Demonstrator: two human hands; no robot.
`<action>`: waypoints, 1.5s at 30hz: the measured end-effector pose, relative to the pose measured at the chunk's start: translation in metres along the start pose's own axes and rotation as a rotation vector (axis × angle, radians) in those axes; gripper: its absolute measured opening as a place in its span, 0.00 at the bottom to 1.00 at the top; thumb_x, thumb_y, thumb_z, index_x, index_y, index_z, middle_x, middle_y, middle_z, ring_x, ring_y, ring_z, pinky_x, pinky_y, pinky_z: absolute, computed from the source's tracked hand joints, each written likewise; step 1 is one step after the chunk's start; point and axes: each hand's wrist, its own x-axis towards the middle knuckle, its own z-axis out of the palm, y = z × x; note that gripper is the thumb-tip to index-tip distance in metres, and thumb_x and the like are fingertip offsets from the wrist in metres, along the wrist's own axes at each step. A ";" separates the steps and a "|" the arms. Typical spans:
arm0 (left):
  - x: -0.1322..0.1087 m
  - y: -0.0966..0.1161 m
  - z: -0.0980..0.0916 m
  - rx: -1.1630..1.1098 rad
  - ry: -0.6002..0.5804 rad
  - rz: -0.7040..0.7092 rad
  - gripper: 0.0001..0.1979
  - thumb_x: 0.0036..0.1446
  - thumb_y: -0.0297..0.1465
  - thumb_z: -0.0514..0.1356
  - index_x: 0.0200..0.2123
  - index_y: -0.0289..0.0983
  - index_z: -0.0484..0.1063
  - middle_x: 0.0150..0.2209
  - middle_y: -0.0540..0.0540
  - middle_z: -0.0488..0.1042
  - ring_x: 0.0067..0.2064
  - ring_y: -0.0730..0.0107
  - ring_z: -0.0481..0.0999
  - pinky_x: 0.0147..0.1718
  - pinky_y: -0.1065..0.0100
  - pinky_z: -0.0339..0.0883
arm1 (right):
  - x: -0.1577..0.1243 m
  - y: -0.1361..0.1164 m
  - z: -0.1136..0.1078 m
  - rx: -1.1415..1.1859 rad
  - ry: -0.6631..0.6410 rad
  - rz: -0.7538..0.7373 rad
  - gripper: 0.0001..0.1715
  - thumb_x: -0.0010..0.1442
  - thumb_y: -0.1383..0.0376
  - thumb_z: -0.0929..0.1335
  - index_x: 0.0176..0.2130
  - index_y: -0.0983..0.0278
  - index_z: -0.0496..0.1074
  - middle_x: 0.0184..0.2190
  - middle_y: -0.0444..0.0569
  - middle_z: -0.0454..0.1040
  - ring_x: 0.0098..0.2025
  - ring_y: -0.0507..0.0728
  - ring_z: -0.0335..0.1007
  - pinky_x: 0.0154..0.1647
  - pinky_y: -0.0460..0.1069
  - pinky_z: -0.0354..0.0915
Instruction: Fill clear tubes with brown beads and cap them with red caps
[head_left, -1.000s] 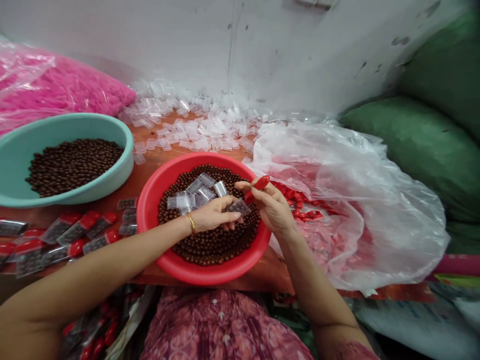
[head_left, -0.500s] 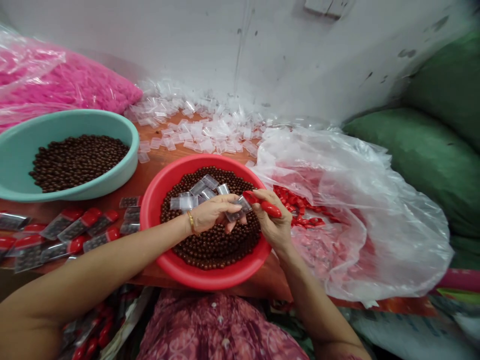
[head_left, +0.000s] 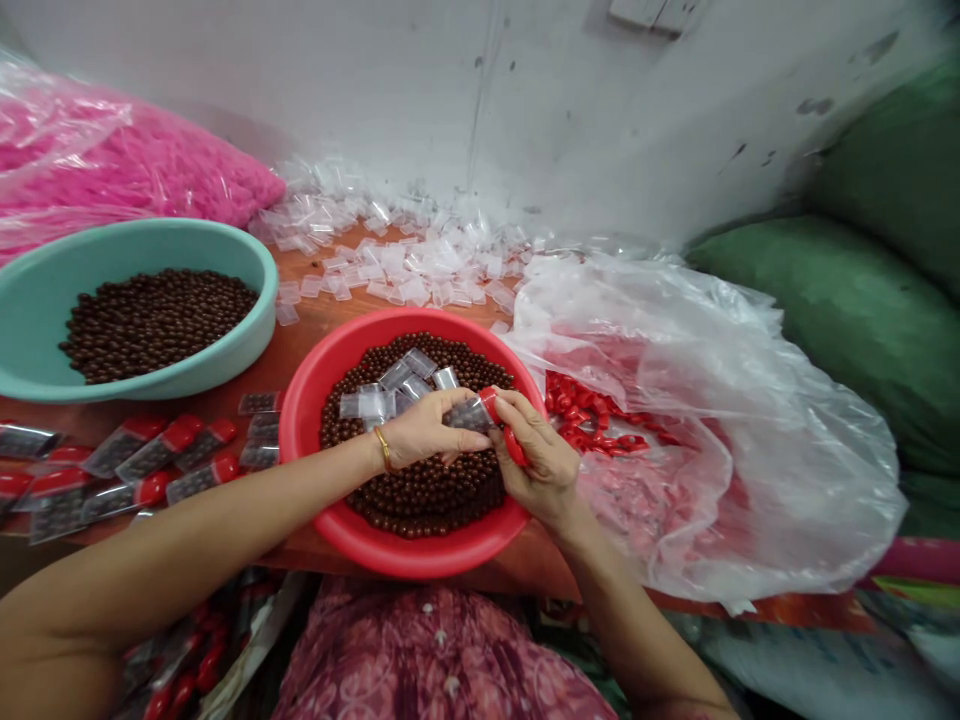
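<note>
Over a red basin (head_left: 330,370) full of small brown balls, my left hand (head_left: 424,430) pinches a small clear bag (head_left: 466,414) with brown balls inside. My right hand (head_left: 536,455) grips a red plastic clip (head_left: 512,441) and presses its end against the mouth of that bag. Both hands are closed and touch each other above the balls. Several empty clear bags (head_left: 394,385) lie on the balls just behind my left hand.
A teal basin (head_left: 247,250) of brown balls stands at the left. Finished bags with red clips (head_left: 150,470) lie before it. Loose clear bags (head_left: 405,255) cover the table's back. A big clear sack with red clips (head_left: 600,420) fills the right; pink and green sacks surround.
My right hand has swung the red clip from pointing up, down and leftward onto the mouth of the small bag. My left hand has kept the bag over the red basin.
</note>
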 end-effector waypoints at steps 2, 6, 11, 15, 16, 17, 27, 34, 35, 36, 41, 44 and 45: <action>-0.001 0.001 0.001 0.056 0.052 -0.027 0.20 0.39 0.34 0.65 0.35 0.34 0.63 0.16 0.60 0.61 0.14 0.83 0.58 0.13 0.77 0.51 | -0.003 -0.002 -0.001 0.013 -0.014 -0.006 0.36 0.56 0.74 0.65 0.61 0.57 0.57 0.56 0.51 0.67 0.53 0.57 0.68 0.53 0.53 0.68; -0.001 0.004 0.005 0.148 0.182 -0.033 0.14 0.38 0.32 0.61 0.30 0.35 0.62 0.15 0.61 0.58 0.14 0.83 0.56 0.14 0.77 0.48 | -0.006 -0.008 -0.002 0.005 -0.020 0.017 0.37 0.56 0.75 0.65 0.62 0.57 0.56 0.56 0.51 0.67 0.54 0.57 0.68 0.53 0.52 0.68; 0.001 0.004 0.010 0.323 0.142 0.016 0.10 0.38 0.32 0.59 0.26 0.34 0.63 0.20 0.57 0.59 0.22 0.81 0.57 0.21 0.75 0.51 | -0.005 -0.010 0.001 0.045 0.058 0.148 0.32 0.57 0.72 0.65 0.59 0.55 0.60 0.53 0.49 0.71 0.51 0.58 0.71 0.51 0.53 0.70; -0.002 0.006 0.010 0.631 0.205 0.075 0.08 0.42 0.34 0.57 0.23 0.35 0.63 0.20 0.55 0.60 0.24 0.77 0.57 0.23 0.73 0.51 | -0.005 -0.011 0.003 0.104 0.116 0.159 0.32 0.57 0.74 0.65 0.58 0.54 0.62 0.52 0.47 0.71 0.51 0.58 0.70 0.52 0.55 0.69; -0.003 0.007 0.009 0.693 0.221 0.075 0.08 0.42 0.34 0.57 0.23 0.36 0.62 0.20 0.55 0.60 0.24 0.76 0.57 0.23 0.73 0.50 | -0.005 -0.012 0.003 0.114 0.128 0.157 0.31 0.57 0.74 0.65 0.58 0.54 0.62 0.52 0.48 0.71 0.52 0.58 0.70 0.52 0.56 0.69; -0.004 0.009 0.009 0.739 0.233 0.073 0.08 0.43 0.35 0.57 0.22 0.36 0.62 0.20 0.55 0.60 0.24 0.76 0.57 0.23 0.73 0.50 | -0.005 -0.013 0.003 0.119 0.135 0.156 0.31 0.57 0.74 0.65 0.58 0.54 0.62 0.52 0.48 0.71 0.52 0.59 0.70 0.53 0.56 0.69; -0.008 0.009 0.010 0.730 0.195 0.063 0.07 0.42 0.34 0.55 0.22 0.36 0.62 0.19 0.54 0.59 0.24 0.75 0.58 0.23 0.73 0.51 | -0.003 -0.016 0.001 0.106 0.015 0.118 0.32 0.57 0.74 0.64 0.59 0.56 0.60 0.54 0.50 0.69 0.53 0.59 0.68 0.52 0.57 0.69; -0.010 0.012 0.010 0.762 0.157 0.073 0.07 0.39 0.33 0.56 0.21 0.36 0.62 0.19 0.54 0.60 0.23 0.75 0.59 0.22 0.73 0.51 | -0.006 -0.026 -0.005 0.101 -0.020 0.083 0.34 0.56 0.76 0.64 0.59 0.57 0.60 0.55 0.52 0.68 0.53 0.59 0.68 0.51 0.55 0.70; -0.011 0.014 0.009 0.777 0.145 0.081 0.07 0.39 0.33 0.56 0.21 0.36 0.62 0.19 0.54 0.61 0.23 0.75 0.59 0.22 0.73 0.51 | -0.007 -0.028 -0.006 0.109 -0.021 0.085 0.34 0.56 0.77 0.64 0.60 0.57 0.59 0.55 0.53 0.68 0.53 0.59 0.68 0.51 0.55 0.70; -0.012 0.014 0.009 0.788 0.129 0.091 0.07 0.38 0.33 0.56 0.21 0.36 0.62 0.19 0.54 0.61 0.23 0.75 0.59 0.22 0.73 0.51 | -0.008 -0.031 -0.006 0.117 -0.022 0.092 0.35 0.56 0.77 0.64 0.60 0.57 0.59 0.55 0.53 0.67 0.54 0.59 0.68 0.51 0.56 0.69; -0.012 0.012 0.013 0.734 0.095 0.159 0.07 0.38 0.31 0.57 0.24 0.35 0.64 0.21 0.54 0.63 0.24 0.76 0.60 0.23 0.73 0.53 | -0.011 -0.036 -0.007 0.191 -0.006 0.152 0.27 0.59 0.72 0.63 0.56 0.57 0.63 0.50 0.51 0.72 0.55 0.59 0.67 0.61 0.64 0.55; -0.008 0.009 0.016 0.787 0.136 0.149 0.06 0.41 0.31 0.56 0.25 0.35 0.65 0.21 0.53 0.63 0.24 0.76 0.61 0.23 0.73 0.53 | -0.004 -0.030 -0.001 0.328 0.065 0.310 0.18 0.63 0.61 0.60 0.52 0.59 0.66 0.45 0.51 0.73 0.51 0.59 0.69 0.60 0.63 0.55; -0.007 0.008 0.017 0.843 0.130 0.147 0.06 0.41 0.32 0.56 0.25 0.35 0.64 0.20 0.53 0.62 0.23 0.76 0.61 0.23 0.73 0.53 | -0.001 -0.027 0.002 0.386 0.125 0.399 0.18 0.64 0.58 0.58 0.50 0.59 0.66 0.43 0.51 0.73 0.48 0.58 0.70 0.57 0.61 0.59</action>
